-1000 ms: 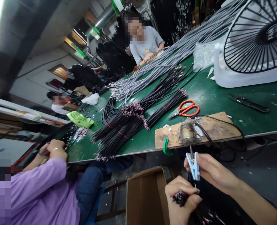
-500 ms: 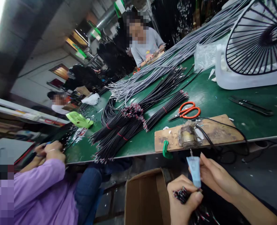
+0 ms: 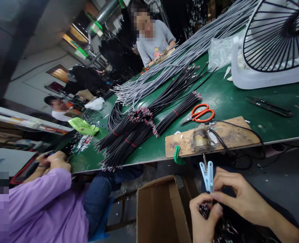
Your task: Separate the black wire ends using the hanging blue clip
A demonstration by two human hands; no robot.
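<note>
My left hand (image 3: 203,221) is closed round a bunch of thin black wires (image 3: 221,227) with red and white tips, low at the bottom right. My right hand (image 3: 237,195) pinches a light blue plastic clip (image 3: 208,176) with a thin metal tip sticking up from it, right above the wire ends. Both hands meet in front of the table edge, just below a wooden board (image 3: 227,136) that carries a small solder pot (image 3: 200,140).
An open cardboard box (image 3: 159,209) stands left of my hands. On the green table (image 3: 222,98) lie bundles of black wires (image 3: 139,130), grey cables (image 3: 190,50), orange scissors (image 3: 201,114) and a white fan (image 3: 273,44). A person in purple (image 3: 43,209) sits at my left; another sits across.
My right hand has turned the blue clip upright and drawn closer to my left hand, with its fingers now curled over the wire ends. The view has shifted slightly.
</note>
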